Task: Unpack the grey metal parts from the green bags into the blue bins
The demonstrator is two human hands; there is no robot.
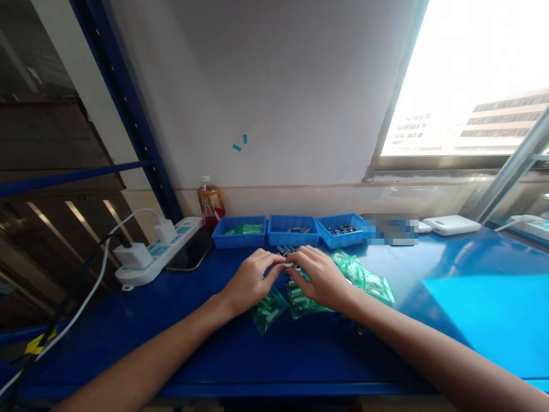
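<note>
My left hand (255, 278) and my right hand (319, 274) meet over the blue table, fingertips pinched on a small silvery cylindrical piece (289, 265) held level between them. Its exact kind is too small to make out. Under and beside the hands lie green plastic bags (269, 312) with several small metal cylinders inside. More green bagging (364, 276) spreads to the right of my right hand. Just behind the fingers, some loose metal cylinders (283, 250) rest on the table, partly hidden by my hands.
Three blue bins (240, 243) line the wall, holding green bags or small metal parts. At left are a power strip (171, 246) with plugs and cables, a dark phone (191, 252) and a drink bottle (210, 200). A white device (452, 225) and a bright blue sheet (493, 315) lie right.
</note>
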